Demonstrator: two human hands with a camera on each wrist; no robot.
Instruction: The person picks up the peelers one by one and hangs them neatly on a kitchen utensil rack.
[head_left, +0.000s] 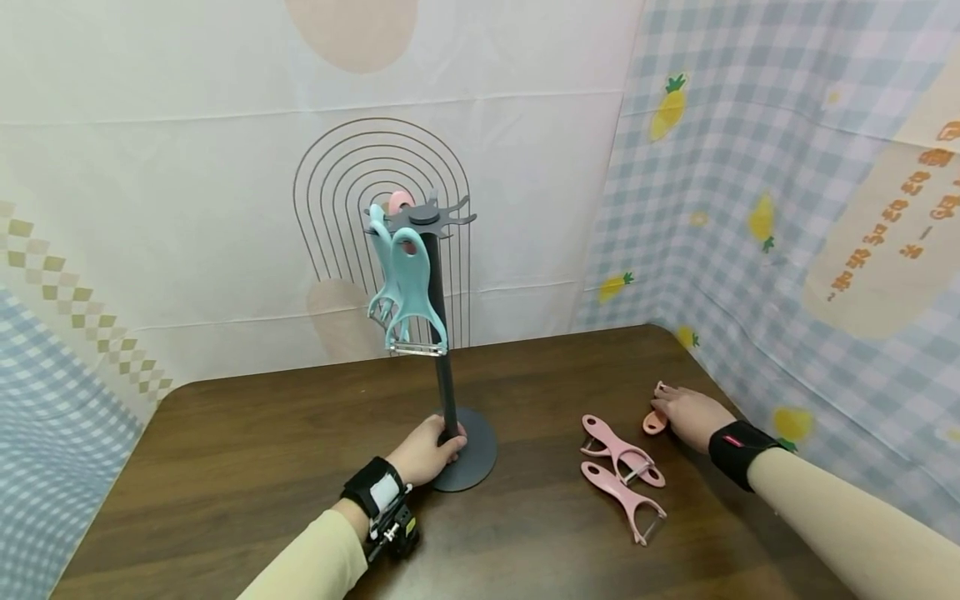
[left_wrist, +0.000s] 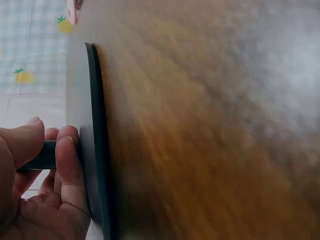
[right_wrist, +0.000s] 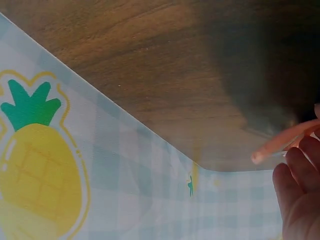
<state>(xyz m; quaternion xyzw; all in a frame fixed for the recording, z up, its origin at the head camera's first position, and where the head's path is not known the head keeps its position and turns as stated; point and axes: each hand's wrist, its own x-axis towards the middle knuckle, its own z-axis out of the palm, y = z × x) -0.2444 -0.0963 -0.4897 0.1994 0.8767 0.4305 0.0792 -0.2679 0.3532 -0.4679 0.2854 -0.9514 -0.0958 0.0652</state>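
My left hand (head_left: pixel 422 454) grips the lower pole (head_left: pixel 446 387) of a dark grey stand, just above its round base (head_left: pixel 480 454). Teal peelers (head_left: pixel 411 271) hang from the hooked top (head_left: pixel 425 215), and a pink handle end (head_left: pixel 400 200) shows behind them. In the left wrist view, thumb and fingers (left_wrist: pixel 70 165) wrap the pole. Over at the table's right side, my right hand (head_left: pixel 693 414) holds an orange peeler (head_left: pixel 654 423), partly hidden by the hand. The right wrist view shows fingers (right_wrist: pixel 302 165) against this peeler (right_wrist: pixel 280 142), its far end sticking out.
Several pink peelers lie between the stand and my right hand, two overlapping (head_left: pixel 611 437) and one nearer (head_left: pixel 621 493). The brown wooden table (head_left: pixel 285 467) meets a white cloth (head_left: pixel 187 208) behind and a checked cloth (head_left: pixel 720 275) along the right edge.
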